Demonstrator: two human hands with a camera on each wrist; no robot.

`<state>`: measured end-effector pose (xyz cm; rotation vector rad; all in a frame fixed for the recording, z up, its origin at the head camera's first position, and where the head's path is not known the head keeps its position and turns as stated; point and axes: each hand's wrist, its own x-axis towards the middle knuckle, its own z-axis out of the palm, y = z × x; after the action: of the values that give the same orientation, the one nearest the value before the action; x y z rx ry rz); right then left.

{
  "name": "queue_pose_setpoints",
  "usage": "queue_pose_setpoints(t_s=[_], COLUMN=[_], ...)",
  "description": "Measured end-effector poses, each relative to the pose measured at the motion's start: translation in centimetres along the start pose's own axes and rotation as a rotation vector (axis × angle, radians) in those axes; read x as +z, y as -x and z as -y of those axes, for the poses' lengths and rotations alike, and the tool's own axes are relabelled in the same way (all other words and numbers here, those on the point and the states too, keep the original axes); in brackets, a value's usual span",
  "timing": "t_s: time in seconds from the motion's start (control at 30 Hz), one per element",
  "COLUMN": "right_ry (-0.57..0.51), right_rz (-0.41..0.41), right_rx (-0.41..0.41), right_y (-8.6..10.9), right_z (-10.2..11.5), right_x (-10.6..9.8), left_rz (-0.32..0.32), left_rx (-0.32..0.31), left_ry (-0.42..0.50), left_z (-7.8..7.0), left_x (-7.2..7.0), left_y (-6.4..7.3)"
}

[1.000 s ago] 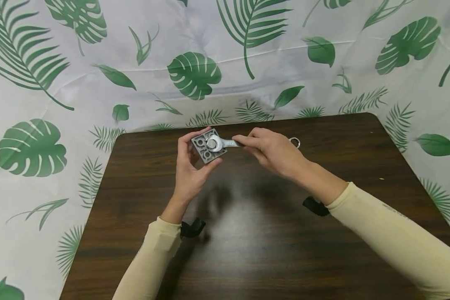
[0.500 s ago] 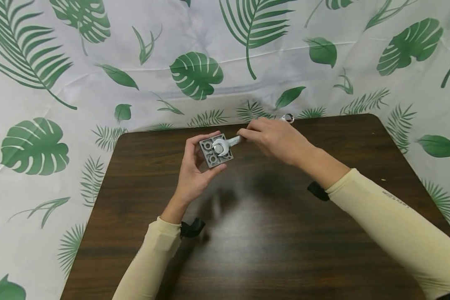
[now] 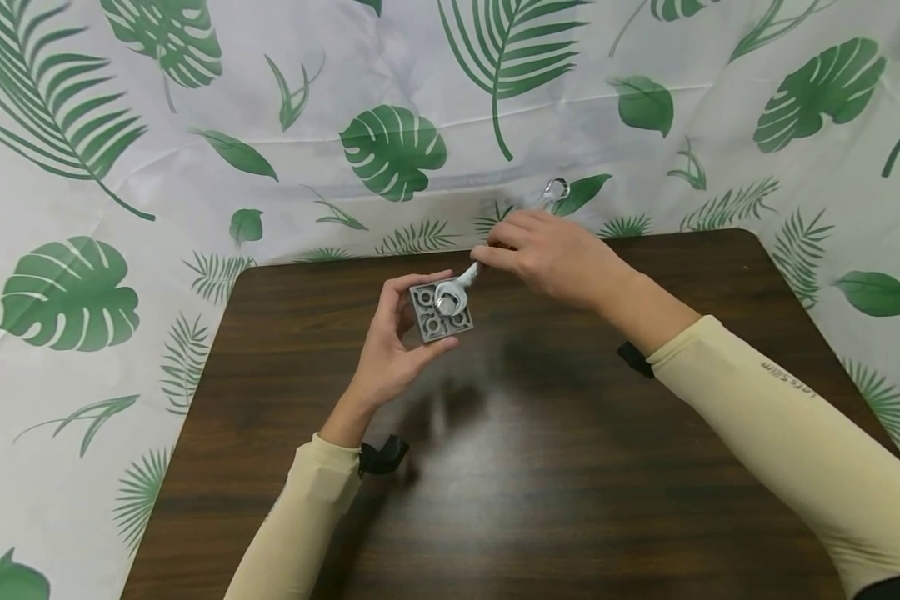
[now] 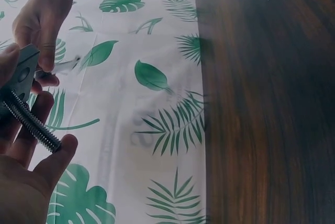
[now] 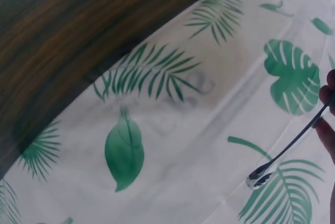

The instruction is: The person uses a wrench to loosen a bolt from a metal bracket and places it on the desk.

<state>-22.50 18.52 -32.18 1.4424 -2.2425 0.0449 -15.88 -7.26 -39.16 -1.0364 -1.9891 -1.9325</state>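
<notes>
My left hand (image 3: 382, 367) grips a square grey metal plate (image 3: 426, 327) by its edges, thumb at the lower side. The upturned face has round recesses and a bolt head (image 3: 446, 305). From the other side sticks out a threaded bolt shank (image 4: 34, 124), its tip near one of my left fingers. A shiny combination wrench (image 3: 470, 274) has one end around the bolt head. My right hand (image 3: 558, 254) pinches the wrench's middle, hiding part of the handle. The wrench's ring end (image 5: 258, 177) points away past the right hand.
Below both hands lies a dark wood-grain table (image 3: 570, 483). A white sheet with green leaves (image 3: 285, 158) hangs behind its far edge. Black wrist bands (image 3: 382, 456) sit at both wrists, over pale sleeves. A tiny light speck lies on the right of the table.
My right hand has swung the wrench anticlockwise in the head view, its ring end rising up and left. The left hand and plate have shifted slightly right and down.
</notes>
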Motion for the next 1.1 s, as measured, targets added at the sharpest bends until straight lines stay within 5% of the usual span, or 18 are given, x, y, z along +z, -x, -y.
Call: queue_pose_setpoints(t_s=[0.3,0.57,0.83,1.1], right_ry=[-0.041,-0.143,-0.353,-0.747], right_rz=[0.021,-0.004,-0.087,-0.017], right_rx=[0.117,0.25,0.419,0.753], right_y=[2.0,4.2,4.1,2.4], right_z=[0.1,2.1,6.6,10.9], right_x=[0.2,0.3,-0.1,-1.0], left_rz=[-0.058,-0.13,-0.201,-0.231], left_rx=[-0.001,0.038,0.064,0.063], left_ry=[-0.001,0.042,0.018,0.016], left_z=[-1.9,0.2,0.9,0.8], left_x=[0.3,-0.2,-0.4,-0.3], left_y=[-0.4,-0.2,-0.4,-0.5])
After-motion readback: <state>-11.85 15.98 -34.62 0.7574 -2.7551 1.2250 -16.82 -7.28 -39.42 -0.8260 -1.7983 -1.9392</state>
